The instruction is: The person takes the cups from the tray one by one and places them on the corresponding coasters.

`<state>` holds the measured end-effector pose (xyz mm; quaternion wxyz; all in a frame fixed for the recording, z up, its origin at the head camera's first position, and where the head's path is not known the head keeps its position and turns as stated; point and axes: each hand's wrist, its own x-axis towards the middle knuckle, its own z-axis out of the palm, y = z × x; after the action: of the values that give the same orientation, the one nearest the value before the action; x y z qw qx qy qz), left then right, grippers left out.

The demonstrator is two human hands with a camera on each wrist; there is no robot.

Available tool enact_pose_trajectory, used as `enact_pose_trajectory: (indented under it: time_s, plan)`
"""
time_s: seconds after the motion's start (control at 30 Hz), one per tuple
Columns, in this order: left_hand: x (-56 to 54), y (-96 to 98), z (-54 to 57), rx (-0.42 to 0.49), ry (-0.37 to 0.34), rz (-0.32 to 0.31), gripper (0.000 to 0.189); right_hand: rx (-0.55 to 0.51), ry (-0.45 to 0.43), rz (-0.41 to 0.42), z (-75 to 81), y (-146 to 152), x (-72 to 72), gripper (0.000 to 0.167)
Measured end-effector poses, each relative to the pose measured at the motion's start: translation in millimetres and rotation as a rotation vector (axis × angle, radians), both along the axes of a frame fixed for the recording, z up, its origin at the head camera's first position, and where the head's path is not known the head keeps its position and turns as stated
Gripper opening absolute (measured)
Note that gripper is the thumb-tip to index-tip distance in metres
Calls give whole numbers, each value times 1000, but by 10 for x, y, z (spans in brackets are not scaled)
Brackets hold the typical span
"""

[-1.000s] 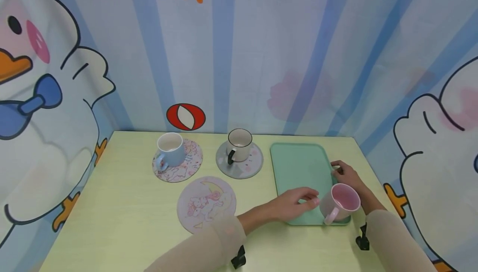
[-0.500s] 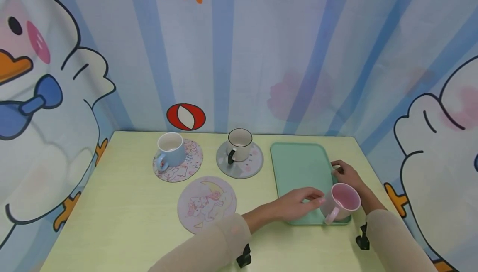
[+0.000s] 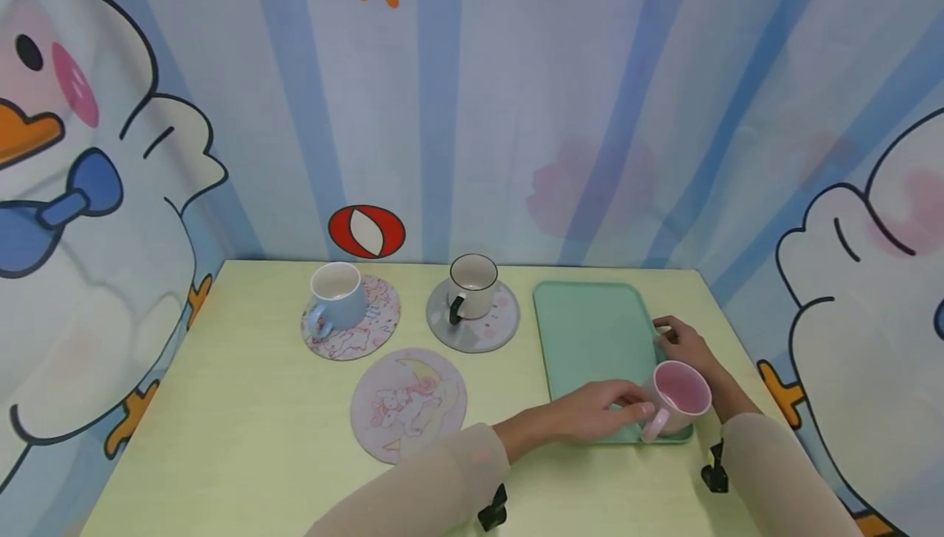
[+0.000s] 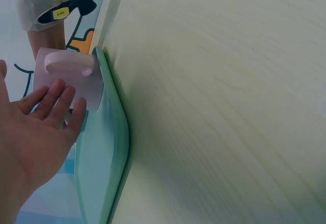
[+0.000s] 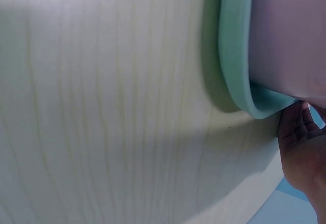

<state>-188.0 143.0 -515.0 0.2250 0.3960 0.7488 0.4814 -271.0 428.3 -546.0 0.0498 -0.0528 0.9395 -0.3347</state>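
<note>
A pink mug (image 3: pixel 673 402) stands at the near right corner of a mint-green tray (image 3: pixel 586 324), its handle turned toward my left hand. My left hand (image 3: pixel 601 411) reaches over the tray from the left, fingers spread and fingertips right at the mug's side and handle. In the left wrist view the left hand (image 4: pixel 38 137) shows its palm beside the pink mug (image 4: pixel 76 81). At the tray's right rim, my right hand (image 3: pixel 692 351) holds the edge, partly behind the mug. The right wrist view shows the right hand's fingers (image 5: pixel 295 127) at the tray's rim (image 5: pixel 235 56).
On the pale yellow table (image 3: pixel 243 439), a light blue mug (image 3: pixel 341 301) sits on a patterned round coaster (image 3: pixel 379 316). A white mug (image 3: pixel 475 291) with black handle sits on a grey coaster (image 3: pixel 487 336). A pink unicorn coaster (image 3: pixel 408 404) lies nearer, bearing nothing.
My left hand has moved right and slightly nearer, up to the pink mug's handle. The right hand, tray and mugs have stayed in place.
</note>
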Motion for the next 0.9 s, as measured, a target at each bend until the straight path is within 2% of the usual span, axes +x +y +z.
enact_pose_trajectory:
  time_s: [0.37, 0.67, 0.83, 0.9]
  plan:
    - [17, 89, -32, -57, -40, -14, 44, 4, 7, 1, 39, -40, 33, 38]
    - [34, 148, -42, -50, -157, 14, 45, 11, 5, 2, 35, -39, 26, 38]
    - [42, 174, -59, -38, -187, -1, 42, 17, 11, 0, 27, -31, 18, 37]
    - [54, 185, -61, -15, -220, -21, 40, 16, 12, 0, 26, -33, 23, 37]
